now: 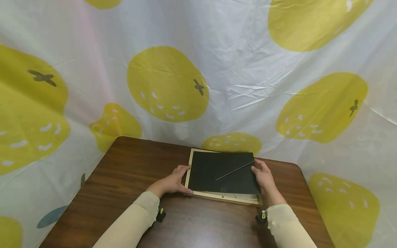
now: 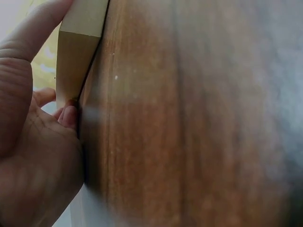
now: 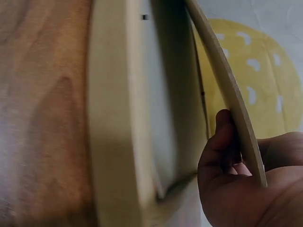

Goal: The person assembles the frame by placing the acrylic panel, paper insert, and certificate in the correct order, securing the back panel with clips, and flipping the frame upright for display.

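Note:
A light wooden picture frame (image 1: 223, 198) lies on the table with a black backing board (image 1: 214, 165) over it. The board's right side is raised, leaving a gap above the frame's pale inside (image 3: 158, 94). My left hand (image 1: 171, 182) holds the frame's left side, thumb at the near corner and fingers farther along the edge. At the right, my right hand (image 1: 265, 178) pinches the board's edge between thumb and fingers. In the right wrist view, the board's thin brown edge (image 3: 235, 99) runs into that grip. A slim grey strip (image 1: 234, 170) slants across the board's black face.
The dark brown wooden table (image 1: 139, 158) carries the frame near its back edge. A white curtain with yellow fruit prints (image 1: 167, 84) hangs close behind and on both sides. Small black devices sit at the left wrist (image 1: 161, 213) and right wrist (image 1: 261, 217).

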`<state>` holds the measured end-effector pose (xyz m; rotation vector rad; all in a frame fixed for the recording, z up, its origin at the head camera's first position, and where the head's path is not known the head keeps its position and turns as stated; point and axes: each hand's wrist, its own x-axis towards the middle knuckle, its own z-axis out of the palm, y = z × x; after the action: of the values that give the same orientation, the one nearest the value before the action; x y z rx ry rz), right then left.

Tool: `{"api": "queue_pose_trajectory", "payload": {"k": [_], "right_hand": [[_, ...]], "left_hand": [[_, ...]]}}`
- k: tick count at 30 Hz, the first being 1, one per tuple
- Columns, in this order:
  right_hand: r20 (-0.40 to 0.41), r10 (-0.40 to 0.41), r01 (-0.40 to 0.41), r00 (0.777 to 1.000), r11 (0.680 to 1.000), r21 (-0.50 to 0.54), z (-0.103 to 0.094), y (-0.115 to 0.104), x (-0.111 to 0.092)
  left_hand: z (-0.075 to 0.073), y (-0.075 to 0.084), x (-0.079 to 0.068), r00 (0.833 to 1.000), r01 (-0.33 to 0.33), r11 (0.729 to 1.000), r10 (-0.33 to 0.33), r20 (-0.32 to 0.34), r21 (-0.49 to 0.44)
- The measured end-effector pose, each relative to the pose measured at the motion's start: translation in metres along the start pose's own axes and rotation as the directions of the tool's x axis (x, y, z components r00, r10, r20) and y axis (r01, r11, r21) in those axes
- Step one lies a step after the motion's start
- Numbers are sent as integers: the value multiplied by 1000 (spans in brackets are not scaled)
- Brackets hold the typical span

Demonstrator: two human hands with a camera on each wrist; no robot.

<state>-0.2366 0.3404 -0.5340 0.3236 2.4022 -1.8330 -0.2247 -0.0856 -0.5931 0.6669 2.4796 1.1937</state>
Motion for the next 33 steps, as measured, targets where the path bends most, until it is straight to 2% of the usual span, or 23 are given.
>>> {"api": "queue_pose_trajectory", "payload": {"k": [5, 10, 12, 16, 18, 22, 23, 25, 29, 30, 33], "right_hand": [[-37, -23, 22, 999, 999, -41, 5, 10, -1], [-94, -88, 70, 992, 981, -180, 7, 13, -3], [-90, -119, 90, 989, 955, -282, 4, 13, -3], [-27, -155, 124, 988, 870, -476, -3, 18, -1], [12, -149, 135, 989, 856, -499, -5, 21, 1], [45, -123, 130, 991, 871, -474, -5, 27, 3], [44, -126, 132, 991, 864, -486, -5, 28, 3], [42, -148, 147, 988, 832, -535, -4, 29, 4], [55, -224, 206, 973, 732, -650, -3, 33, 6], [56, -238, 214, 970, 717, -664, -2, 34, 7], [44, -259, 223, 965, 718, -660, 0, 37, 6]], "left_hand": [[1, 1, 0, 1000, 1, 1000, -1, 3, -19], [2, 0, 0, 1000, 11, 1000, -11, 12, -21], [2, -2, 1, 1000, 13, 1000, -12, 15, -22], [1, -5, 2, 1000, 10, 1000, -10, 11, -25], [-1, -5, 2, 1000, 13, 1000, -13, 10, -27], [-3, -5, 2, 1000, 21, 999, -20, 16, -36], [-3, -5, 2, 1000, 20, 999, -20, 17, -37], [-4, -5, 3, 1000, 16, 999, -15, 20, -37], [-5, -3, 3, 1000, 9, 999, -9, 23, -34], [-4, -2, 3, 1000, 9, 999, -8, 24, -34], [-3, -2, 2, 1000, 9, 999, -8, 29, -38]]}}
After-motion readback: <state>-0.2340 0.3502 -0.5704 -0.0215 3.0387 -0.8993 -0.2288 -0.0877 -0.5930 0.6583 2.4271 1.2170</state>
